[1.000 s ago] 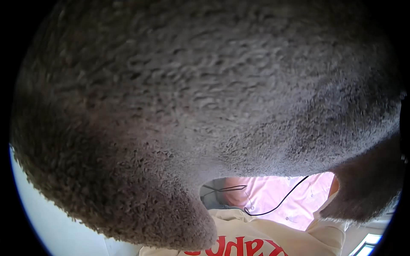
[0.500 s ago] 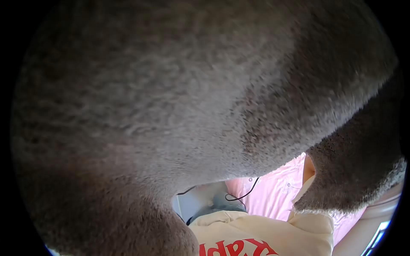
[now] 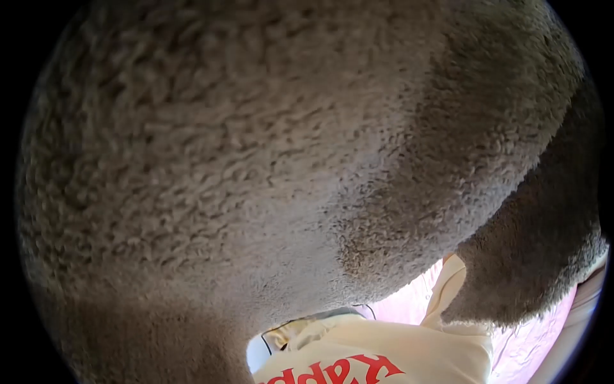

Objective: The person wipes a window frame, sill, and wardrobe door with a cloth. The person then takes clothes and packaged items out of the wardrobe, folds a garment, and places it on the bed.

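Observation:
A fuzzy grey-brown fleece blanket (image 3: pixel 211 160) hangs very close in front of me and fills most of the view. One fold of it (image 3: pixel 531 256) drops on the right side. Between the folds shows the cream sleeve (image 3: pixel 446 288) of my right arm, raised toward the fabric. At its upper end is only a sliver of my right hand or wrist (image 3: pixel 449 256); the fabric hides the fingers, so their grip cannot be made out. My left hand does not show.
Below is my cream sweatshirt (image 3: pixel 384 345) with red lettering. Pink bedding (image 3: pixel 537 333) lies behind it on the right. A thin dark cable (image 3: pixel 366 311) runs near the gap under the blanket. A pale curtain-like surface (image 3: pixel 585 307) stands at the far right.
The blanket's lower edge has come down, covering more of the pink bedding and the cable. Its pile looks sharper now. My right sleeve shows more between the folds.

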`<state>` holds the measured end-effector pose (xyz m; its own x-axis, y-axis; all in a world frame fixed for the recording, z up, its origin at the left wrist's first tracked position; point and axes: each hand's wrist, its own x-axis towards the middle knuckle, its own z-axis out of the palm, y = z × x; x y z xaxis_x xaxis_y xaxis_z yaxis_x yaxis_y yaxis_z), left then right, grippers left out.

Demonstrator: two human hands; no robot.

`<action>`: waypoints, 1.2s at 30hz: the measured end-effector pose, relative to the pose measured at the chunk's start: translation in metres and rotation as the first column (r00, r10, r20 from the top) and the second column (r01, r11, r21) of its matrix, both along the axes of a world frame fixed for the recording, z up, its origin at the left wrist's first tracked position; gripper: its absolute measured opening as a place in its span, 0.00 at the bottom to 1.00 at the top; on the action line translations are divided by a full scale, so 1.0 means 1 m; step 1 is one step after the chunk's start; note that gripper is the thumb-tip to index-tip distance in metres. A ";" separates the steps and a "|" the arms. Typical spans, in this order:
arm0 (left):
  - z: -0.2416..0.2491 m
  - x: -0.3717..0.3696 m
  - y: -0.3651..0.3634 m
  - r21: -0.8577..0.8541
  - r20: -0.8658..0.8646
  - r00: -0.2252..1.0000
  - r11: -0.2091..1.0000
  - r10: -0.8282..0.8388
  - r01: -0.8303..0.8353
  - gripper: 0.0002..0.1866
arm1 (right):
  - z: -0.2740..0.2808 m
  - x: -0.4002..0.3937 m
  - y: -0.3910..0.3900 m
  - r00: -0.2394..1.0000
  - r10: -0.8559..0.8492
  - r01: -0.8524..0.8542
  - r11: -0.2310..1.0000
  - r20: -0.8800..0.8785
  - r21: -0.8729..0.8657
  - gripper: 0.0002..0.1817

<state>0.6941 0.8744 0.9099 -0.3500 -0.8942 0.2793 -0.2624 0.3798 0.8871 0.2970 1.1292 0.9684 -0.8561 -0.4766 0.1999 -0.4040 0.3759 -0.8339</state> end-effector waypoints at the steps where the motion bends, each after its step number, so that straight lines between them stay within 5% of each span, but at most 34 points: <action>1: 0.003 -0.018 -0.009 0.005 0.002 1.000 1.000 -0.006 0.005 0.17 | 0.004 -0.014 -0.010 1.000 0.002 -0.002 1.000 0.003 -0.012 0.12; 10: 0.041 -0.139 -0.121 -0.002 -0.005 0.988 0.988 -0.157 0.157 0.17 | 0.073 -0.093 -0.093 0.998 -0.047 0.052 0.985 0.038 -0.167 0.12; 12: 0.049 -0.028 -0.051 -0.064 -0.117 0.971 0.977 -0.209 0.203 0.17 | 0.103 0.052 -0.012 0.998 -0.032 0.017 0.957 -0.047 -0.290 0.12; 15: 0.074 0.058 -0.012 -0.120 -0.168 0.947 0.959 -0.273 0.256 0.17 | 0.139 0.160 0.032 0.996 0.039 -0.072 0.893 -0.082 -0.444 0.12; 21: 0.165 0.079 0.055 -0.246 -0.300 0.831 0.880 -0.469 0.408 0.17 | 0.192 0.268 0.104 0.977 0.176 -0.206 0.675 -0.118 -0.708 0.12; 28: 0.255 0.117 0.279 -0.339 -0.471 0.520 0.690 -0.713 0.640 0.18 | 0.216 0.409 0.287 0.961 0.226 -0.256 0.525 -0.158 -0.812 0.12; 36: 0.351 0.228 0.690 -0.434 -0.641 0.144 0.511 -0.754 0.742 0.18 | 0.245 0.594 0.647 0.923 0.220 -0.383 0.459 -0.316 -0.801 0.12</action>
<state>0.9220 1.5644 1.2609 -0.5309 -0.3087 0.7892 0.8249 0.0250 0.5647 0.8911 1.7761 1.2133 -0.6138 -0.2349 0.7538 -0.4913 -0.6337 -0.5975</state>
